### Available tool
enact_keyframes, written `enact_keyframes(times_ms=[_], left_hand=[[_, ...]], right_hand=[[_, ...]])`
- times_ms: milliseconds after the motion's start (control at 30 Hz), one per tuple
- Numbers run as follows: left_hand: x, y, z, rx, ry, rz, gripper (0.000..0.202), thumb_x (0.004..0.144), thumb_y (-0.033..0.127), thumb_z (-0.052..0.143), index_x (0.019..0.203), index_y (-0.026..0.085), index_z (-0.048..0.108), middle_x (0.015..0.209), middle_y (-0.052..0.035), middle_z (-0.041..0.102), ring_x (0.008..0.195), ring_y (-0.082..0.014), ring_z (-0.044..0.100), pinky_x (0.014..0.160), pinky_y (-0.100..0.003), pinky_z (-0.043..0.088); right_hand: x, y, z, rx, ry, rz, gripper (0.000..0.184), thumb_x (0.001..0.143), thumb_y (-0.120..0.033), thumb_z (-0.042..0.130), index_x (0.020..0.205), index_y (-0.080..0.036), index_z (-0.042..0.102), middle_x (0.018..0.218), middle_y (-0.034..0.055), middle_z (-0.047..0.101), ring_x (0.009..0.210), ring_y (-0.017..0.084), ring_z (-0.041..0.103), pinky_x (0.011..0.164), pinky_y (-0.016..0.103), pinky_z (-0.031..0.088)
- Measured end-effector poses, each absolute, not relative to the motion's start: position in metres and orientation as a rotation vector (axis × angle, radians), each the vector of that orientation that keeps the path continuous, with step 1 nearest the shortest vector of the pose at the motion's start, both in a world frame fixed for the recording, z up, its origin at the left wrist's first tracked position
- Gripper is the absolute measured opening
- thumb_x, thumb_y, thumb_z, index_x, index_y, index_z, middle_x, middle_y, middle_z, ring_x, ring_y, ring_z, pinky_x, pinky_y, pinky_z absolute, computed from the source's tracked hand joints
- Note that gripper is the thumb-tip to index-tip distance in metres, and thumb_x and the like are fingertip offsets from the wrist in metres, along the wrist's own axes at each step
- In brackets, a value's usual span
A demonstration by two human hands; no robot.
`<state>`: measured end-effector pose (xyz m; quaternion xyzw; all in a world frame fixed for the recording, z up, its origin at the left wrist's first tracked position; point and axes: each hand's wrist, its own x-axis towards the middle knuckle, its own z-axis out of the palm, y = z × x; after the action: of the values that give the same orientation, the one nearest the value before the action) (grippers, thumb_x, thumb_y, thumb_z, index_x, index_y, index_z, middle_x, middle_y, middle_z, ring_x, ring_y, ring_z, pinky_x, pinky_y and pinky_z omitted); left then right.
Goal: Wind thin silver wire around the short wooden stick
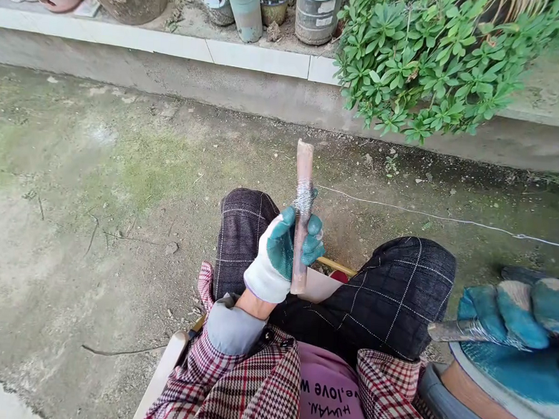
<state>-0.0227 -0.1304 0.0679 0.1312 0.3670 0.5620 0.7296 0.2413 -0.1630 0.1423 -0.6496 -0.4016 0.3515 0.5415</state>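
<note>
My left hand [282, 250], in a white and teal glove, is closed round a short brownish stick [304, 173] held upright above my knees. Thin silver wire [303, 198] is wound round the stick just above the fingers. A strand of the wire [448, 218] runs off to the right over the ground. My right hand [512, 315], in a teal glove close to the camera at the lower right, is closed on a grey metal piece [446, 331] that sticks out to the left, with wire wound on it.
I sit on a light wooden chair [163, 366], legs in dark checked trousers [397, 297]. Bare mossy concrete ground [98, 181] lies ahead. A raised ledge [176, 41] carries several pots [246, 7] and a metal tin [318, 11]. A green bush [432, 61] overhangs at right.
</note>
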Motion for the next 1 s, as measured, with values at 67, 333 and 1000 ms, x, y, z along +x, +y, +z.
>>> enact_keyframes(times_ms=[67, 333, 1000], left_hand=[[-0.021, -0.123, 0.051, 0.251, 0.831, 1.188, 0.067, 0.089, 0.08, 0.064, 0.128, 0.026, 0.07, 0.08, -0.0021, 0.067, 0.06, -0.0143, 0.057, 0.054, -0.029, 0.05], [-0.004, -0.091, -0.035, 0.152, 1.224, 1.279, 0.043, 0.085, 0.041, 0.083, 0.12, 0.02, 0.069, 0.116, -0.0097, 0.08, 0.106, -0.0189, 0.076, 0.098, -0.034, 0.059], [0.012, -0.029, 0.025, 1.098, 0.873, 1.02, 0.04, 0.076, 0.02, 0.082, 0.116, 0.017, 0.077, 0.113, -0.0065, 0.081, 0.109, -0.0261, 0.074, 0.101, -0.039, 0.058]], right_hand=[[0.234, -0.157, 0.143, -1.502, -0.832, 0.852, 0.013, 0.084, -0.065, 0.067, 0.089, -0.067, 0.079, 0.076, -0.0042, 0.002, 0.05, 0.014, 0.002, 0.046, 0.039, 0.008], [0.225, -0.111, 0.114, -1.267, -0.811, 1.16, 0.033, 0.064, -0.028, 0.087, 0.096, -0.034, 0.081, 0.063, -0.0041, 0.05, 0.049, 0.015, 0.043, 0.042, 0.035, 0.036], [0.197, -0.037, 0.09, -1.299, -1.386, 1.787, 0.039, 0.061, -0.031, 0.096, 0.093, -0.018, 0.077, 0.072, -0.0009, 0.072, 0.05, 0.011, 0.059, 0.043, 0.025, 0.055]])
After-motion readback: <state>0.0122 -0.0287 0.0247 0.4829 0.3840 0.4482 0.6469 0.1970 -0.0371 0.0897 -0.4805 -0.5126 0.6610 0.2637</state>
